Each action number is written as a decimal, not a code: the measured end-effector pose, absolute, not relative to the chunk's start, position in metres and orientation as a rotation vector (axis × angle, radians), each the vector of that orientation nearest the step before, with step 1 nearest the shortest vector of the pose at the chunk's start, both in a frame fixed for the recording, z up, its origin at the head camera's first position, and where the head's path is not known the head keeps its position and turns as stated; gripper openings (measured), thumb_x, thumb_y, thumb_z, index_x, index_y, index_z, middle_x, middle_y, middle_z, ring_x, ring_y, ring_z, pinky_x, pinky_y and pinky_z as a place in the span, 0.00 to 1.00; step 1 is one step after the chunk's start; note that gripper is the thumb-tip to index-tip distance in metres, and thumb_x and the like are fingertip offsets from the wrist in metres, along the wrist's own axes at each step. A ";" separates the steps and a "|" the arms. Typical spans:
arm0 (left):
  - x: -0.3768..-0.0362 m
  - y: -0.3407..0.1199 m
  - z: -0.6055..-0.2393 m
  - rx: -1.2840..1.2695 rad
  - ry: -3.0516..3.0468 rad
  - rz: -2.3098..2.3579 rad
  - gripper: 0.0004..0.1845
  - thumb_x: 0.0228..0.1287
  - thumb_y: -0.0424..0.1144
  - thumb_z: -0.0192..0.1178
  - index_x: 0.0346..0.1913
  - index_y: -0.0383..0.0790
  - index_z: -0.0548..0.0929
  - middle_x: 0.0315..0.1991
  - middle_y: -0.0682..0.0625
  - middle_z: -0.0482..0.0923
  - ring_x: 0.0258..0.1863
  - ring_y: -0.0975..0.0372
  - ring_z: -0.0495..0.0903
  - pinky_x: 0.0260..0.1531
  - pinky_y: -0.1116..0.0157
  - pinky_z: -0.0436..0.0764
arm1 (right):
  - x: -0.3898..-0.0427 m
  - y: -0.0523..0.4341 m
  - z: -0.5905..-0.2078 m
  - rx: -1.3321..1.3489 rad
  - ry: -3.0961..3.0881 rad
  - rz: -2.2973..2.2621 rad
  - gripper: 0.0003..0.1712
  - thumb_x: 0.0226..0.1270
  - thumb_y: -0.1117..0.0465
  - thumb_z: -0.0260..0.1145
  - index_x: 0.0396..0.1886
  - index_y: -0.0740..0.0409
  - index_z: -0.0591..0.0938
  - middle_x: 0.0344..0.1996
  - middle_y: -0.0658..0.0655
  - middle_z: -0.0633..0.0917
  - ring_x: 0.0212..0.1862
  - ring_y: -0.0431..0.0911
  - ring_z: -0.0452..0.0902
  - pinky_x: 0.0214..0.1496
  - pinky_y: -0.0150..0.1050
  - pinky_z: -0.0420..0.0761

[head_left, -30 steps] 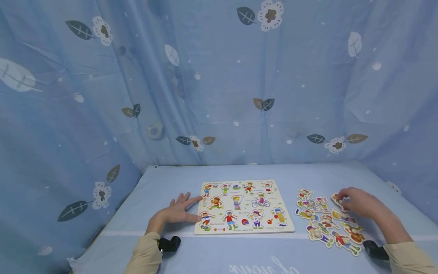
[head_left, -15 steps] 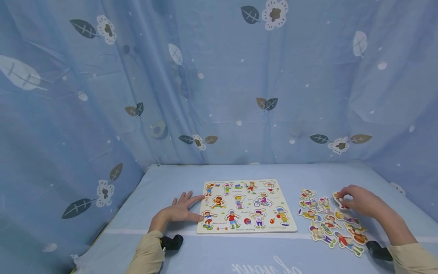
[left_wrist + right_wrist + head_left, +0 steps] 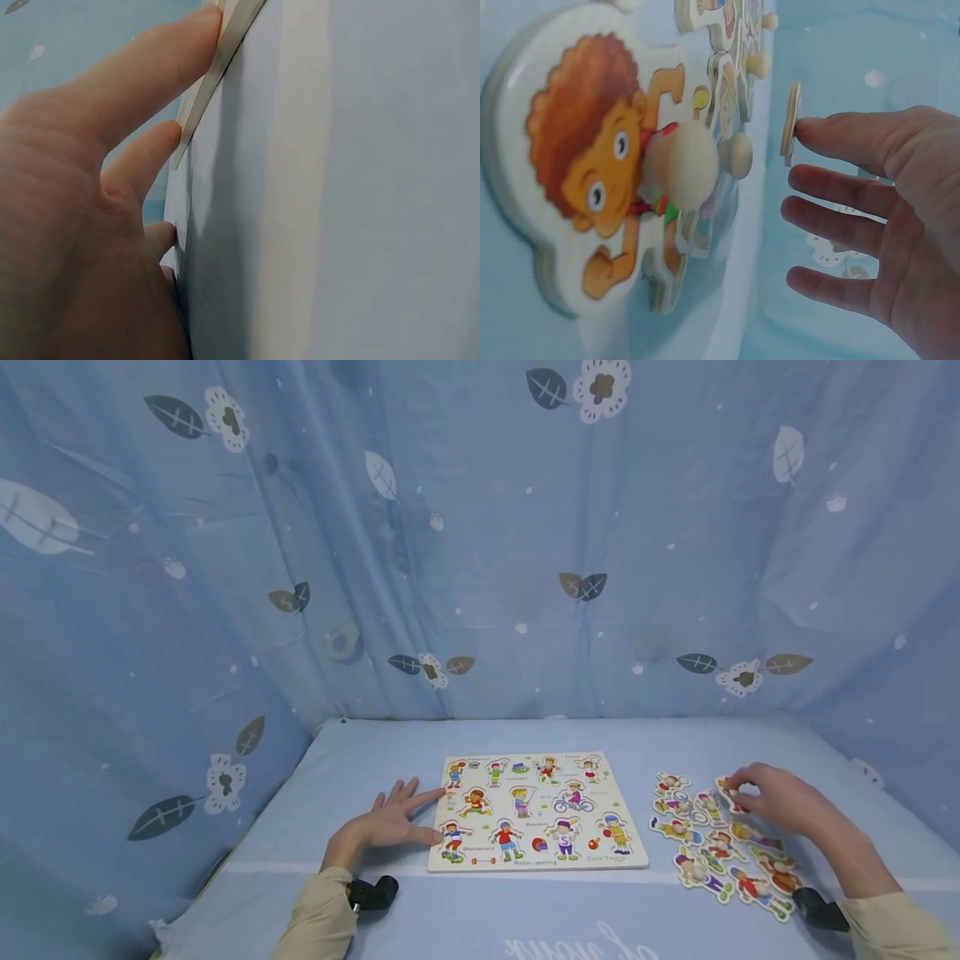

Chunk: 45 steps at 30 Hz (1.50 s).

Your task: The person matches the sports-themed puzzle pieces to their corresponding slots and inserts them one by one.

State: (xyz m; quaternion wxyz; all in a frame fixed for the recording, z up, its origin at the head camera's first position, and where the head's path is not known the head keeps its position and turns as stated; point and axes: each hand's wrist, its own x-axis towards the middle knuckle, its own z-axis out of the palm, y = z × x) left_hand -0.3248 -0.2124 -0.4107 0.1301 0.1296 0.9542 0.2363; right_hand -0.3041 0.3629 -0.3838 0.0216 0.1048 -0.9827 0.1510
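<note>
On the bed-like blue cloth lies a wooden peg puzzle board [image 3: 540, 827] printed with children playing sports. My left hand [image 3: 390, 822] lies at its left side with fingers spread, thumb and index fingertips touching the edge; the left wrist view shows the board's edge [image 3: 232, 37] against these fingertips. To the right of the board, my right hand [image 3: 787, 797] pinches a small puzzle piece [image 3: 790, 124], seen edge-on in the right wrist view. Its other fingers extend loosely. Close to that hand's camera is a runner puzzle piece [image 3: 592, 142] with a round wooden knob [image 3: 686, 165].
Several loose knobbed puzzle pieces [image 3: 763, 893] are gathered right of the board, just below and left of my right hand. A patterned blue curtain [image 3: 480, 568] hangs behind and at both sides. A black wrist camera [image 3: 372, 893] is strapped to my left wrist.
My right hand has moved a little left with the pinched puzzle piece, toward the other loose pieces. My left hand stays at the board's edge. The head view shifts slightly.
</note>
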 end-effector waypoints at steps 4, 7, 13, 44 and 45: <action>-0.326 -0.212 -0.411 0.375 2.771 0.670 0.48 0.53 0.65 0.66 0.76 0.56 0.62 0.79 0.35 0.42 0.77 0.38 0.35 0.72 0.35 0.36 | -0.305 0.357 -0.378 0.348 -3.031 0.439 0.12 0.63 0.64 0.69 0.44 0.66 0.83 0.40 0.63 0.83 0.43 0.58 0.80 0.42 0.57 0.82; -0.326 -0.214 -0.410 0.351 2.786 0.649 0.47 0.53 0.65 0.65 0.76 0.56 0.62 0.79 0.35 0.43 0.77 0.38 0.35 0.72 0.35 0.37 | -0.309 0.348 -0.373 0.386 -3.012 0.381 0.11 0.62 0.64 0.69 0.43 0.66 0.83 0.39 0.62 0.83 0.41 0.57 0.81 0.42 0.56 0.82; -0.328 -0.216 -0.410 0.341 2.810 0.627 0.47 0.53 0.65 0.64 0.76 0.55 0.62 0.79 0.34 0.43 0.77 0.37 0.35 0.71 0.35 0.37 | -0.315 0.325 -0.361 0.413 -2.989 0.335 0.10 0.63 0.64 0.69 0.42 0.64 0.84 0.39 0.61 0.83 0.40 0.55 0.81 0.42 0.55 0.82; -0.327 -0.212 -0.413 0.357 2.803 0.660 0.46 0.53 0.64 0.65 0.75 0.57 0.64 0.79 0.35 0.43 0.78 0.39 0.35 0.72 0.36 0.36 | -0.370 0.176 -0.346 0.654 -2.857 0.019 0.04 0.65 0.61 0.68 0.37 0.54 0.87 0.33 0.52 0.83 0.34 0.46 0.78 0.34 0.42 0.81; -0.327 -0.211 -0.413 0.359 2.799 0.666 0.46 0.53 0.64 0.65 0.75 0.57 0.64 0.79 0.35 0.43 0.78 0.39 0.34 0.72 0.36 0.36 | -0.372 0.171 -0.348 0.663 -2.857 0.019 0.04 0.66 0.61 0.68 0.37 0.54 0.87 0.33 0.52 0.83 0.34 0.46 0.79 0.34 0.42 0.81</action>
